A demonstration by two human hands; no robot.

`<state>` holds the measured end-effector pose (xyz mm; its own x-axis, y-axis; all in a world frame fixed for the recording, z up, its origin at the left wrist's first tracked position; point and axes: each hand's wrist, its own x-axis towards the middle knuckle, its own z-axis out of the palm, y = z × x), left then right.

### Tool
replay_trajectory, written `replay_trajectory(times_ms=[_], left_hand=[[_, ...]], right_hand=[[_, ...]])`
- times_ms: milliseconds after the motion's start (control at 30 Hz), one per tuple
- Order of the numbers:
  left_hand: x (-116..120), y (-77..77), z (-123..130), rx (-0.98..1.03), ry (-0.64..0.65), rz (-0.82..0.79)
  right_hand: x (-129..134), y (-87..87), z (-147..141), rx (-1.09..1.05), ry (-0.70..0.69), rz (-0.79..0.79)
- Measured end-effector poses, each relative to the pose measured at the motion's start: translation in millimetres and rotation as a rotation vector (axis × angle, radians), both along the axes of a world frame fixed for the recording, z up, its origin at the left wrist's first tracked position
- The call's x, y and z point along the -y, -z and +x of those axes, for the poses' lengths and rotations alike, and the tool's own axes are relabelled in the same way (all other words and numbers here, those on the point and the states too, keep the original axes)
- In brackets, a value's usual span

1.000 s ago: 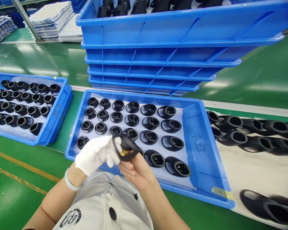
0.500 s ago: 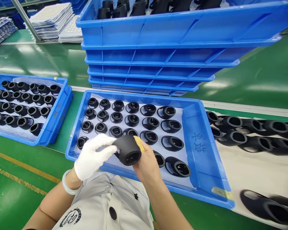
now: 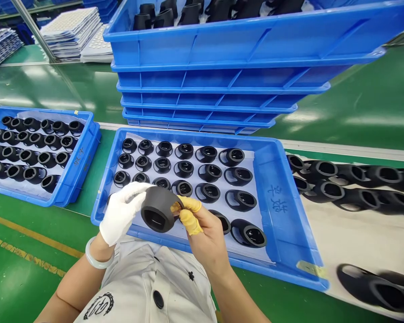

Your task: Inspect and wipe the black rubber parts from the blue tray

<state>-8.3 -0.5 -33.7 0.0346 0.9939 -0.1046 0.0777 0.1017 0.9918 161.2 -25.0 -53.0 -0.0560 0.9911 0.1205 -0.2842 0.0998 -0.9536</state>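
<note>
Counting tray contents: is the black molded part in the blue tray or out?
Out: the hands hold the black molded part above the blue tray.

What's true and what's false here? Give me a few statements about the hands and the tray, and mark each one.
1. The left hand wears a white glove. True.
2. The right hand wears a white glove too. False: it is bare, with yellow finger cots on its fingers.
3. A black moulded part is held between both hands. True.
4. The bangle is on the right wrist. False: it is on the left wrist.
5. The blue tray under the hands holds black parts set out in rows. True.
</note>
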Motion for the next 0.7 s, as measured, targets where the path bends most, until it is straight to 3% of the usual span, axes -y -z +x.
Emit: replay_trajectory(times_ms=[133, 267, 400, 567, 700], left_hand=[[-3.3, -0.1, 1.2, 0.093, 0.007, -0.094], [-5.8, 5.9, 0.1, 0.137, 0.148, -0.112], [-4.1, 17.1, 1.4, 0.191, 0.253, -0.267], [0.6, 32.1, 5.3, 0.408, 0.213, -0.485], [-0.5, 28.4, 7.7, 0.506, 0.148, -0.627]], right_hand=[[4.5, -7.5, -0.7, -0.042, -0.059, -0.067], [7.4, -9.7, -2.6, -0.147, -0.134, -0.134], [7.8, -11.0, -5.0, -0.25, -0.17, -0.187], [4.2, -15.2, -7.9, -0.339, -0.148, -0.351], [-0.1, -16.1, -7.8, -0.446, -0.172, -0.526]])
